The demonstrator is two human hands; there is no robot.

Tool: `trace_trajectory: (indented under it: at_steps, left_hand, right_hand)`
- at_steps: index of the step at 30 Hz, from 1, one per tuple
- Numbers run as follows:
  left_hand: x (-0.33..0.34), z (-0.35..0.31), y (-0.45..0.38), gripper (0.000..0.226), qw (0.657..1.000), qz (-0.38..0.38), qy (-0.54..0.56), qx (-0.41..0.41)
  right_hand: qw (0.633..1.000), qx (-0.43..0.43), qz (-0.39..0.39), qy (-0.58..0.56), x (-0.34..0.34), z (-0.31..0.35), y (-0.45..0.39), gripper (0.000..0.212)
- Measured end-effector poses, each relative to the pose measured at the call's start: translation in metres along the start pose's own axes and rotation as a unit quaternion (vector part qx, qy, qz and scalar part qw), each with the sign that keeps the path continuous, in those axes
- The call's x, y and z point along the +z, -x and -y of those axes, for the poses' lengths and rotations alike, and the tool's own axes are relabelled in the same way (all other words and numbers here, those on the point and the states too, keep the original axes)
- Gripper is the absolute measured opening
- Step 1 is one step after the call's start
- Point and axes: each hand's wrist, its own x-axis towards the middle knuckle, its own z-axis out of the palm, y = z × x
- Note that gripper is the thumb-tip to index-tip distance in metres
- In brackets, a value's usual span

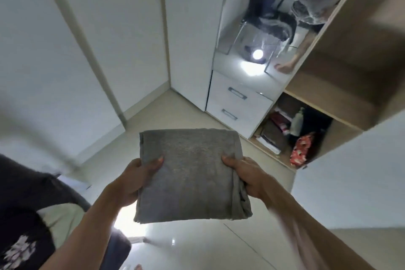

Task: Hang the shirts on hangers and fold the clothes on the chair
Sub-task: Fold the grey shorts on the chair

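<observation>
**Folded grey garment held flat between both hands**

The folded grey knit garment (190, 173), a soft square bundle of jersey-like cloth, is up in the air in the middle of the view, above the glossy pale tiled floor (219, 247) and in front of the wardrobe. The left hand (138, 180) grips its left edge, thumb lying on top and fingers curled underneath. The right hand (243, 176) grips the right edge the same way, thumb on the upper face.

Judging by the look of it, the cloth is light, limp and not slippery. It keeps its square shape only because both sides are supported. The near right corner already shows loose layers sagging, so a one-handed hold would likely let the fold slide open. Holding it at opposite edges, or with a flat palm underneath, seems the safest way to carry it.

Much is hard to read. At the far left, pale blurred streaks cross the white wardrobe doors (87, 39). At the near left, a dark cloth with a pale flower print (19, 226) is cut off by the frame, and I cannot tell whether it lies on the chair. What kind of garment the grey bundle is stays hidden by the folding. To the right, the white drawer unit (238, 105) sits below a mirrored panel with glare, and the open wooden shelves (341, 85) hold dim, indistinct items. No hangers are clearly visible.
</observation>
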Motion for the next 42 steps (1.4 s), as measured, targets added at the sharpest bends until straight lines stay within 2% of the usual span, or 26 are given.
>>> trace_trajectory:
  at_steps: [7,14,19,26,29,35,39,42]
  left_hand:
    - [0.168,-0.016,-0.055,0.037,0.995,0.003,-0.097,0.000]
    - [0.305,-0.047,-0.148,0.037,0.985,0.071,-0.158,-0.022]
    - [0.400,-0.077,-0.234,0.039,0.973,0.129,-0.182,-0.050]
    - [0.515,-0.115,-0.338,0.018,0.969,0.138,-0.206,0.010]
    - [0.559,-0.138,-0.374,0.020,0.964,0.147,-0.213,0.060]
    - [0.645,-0.183,-0.438,0.033,0.954,0.158,-0.200,0.154]
    - [0.705,-0.200,-0.487,0.028,0.964,0.165,-0.174,0.116]
    - [0.746,-0.208,-0.537,0.016,0.964,0.166,-0.170,0.116]
  right_hand:
    - [0.991,-0.010,-0.102,-0.087,-0.153,-0.001,0.022,0.033]
    - [0.970,0.013,-0.192,-0.151,-0.272,0.018,-0.006,0.029]
    - [0.948,0.022,-0.261,-0.179,-0.359,0.045,-0.063,0.031]
    - [0.922,-0.006,-0.345,-0.174,-0.453,0.103,-0.122,0.027]
    - [0.912,-0.037,-0.372,-0.169,-0.486,0.137,-0.138,0.028]
    - [0.890,-0.112,-0.388,-0.210,-0.551,0.206,-0.173,0.010]
    - [0.881,-0.127,-0.405,-0.211,-0.606,0.237,-0.216,0.008]
    - [0.877,-0.129,-0.426,-0.180,-0.652,0.252,-0.258,0.016]
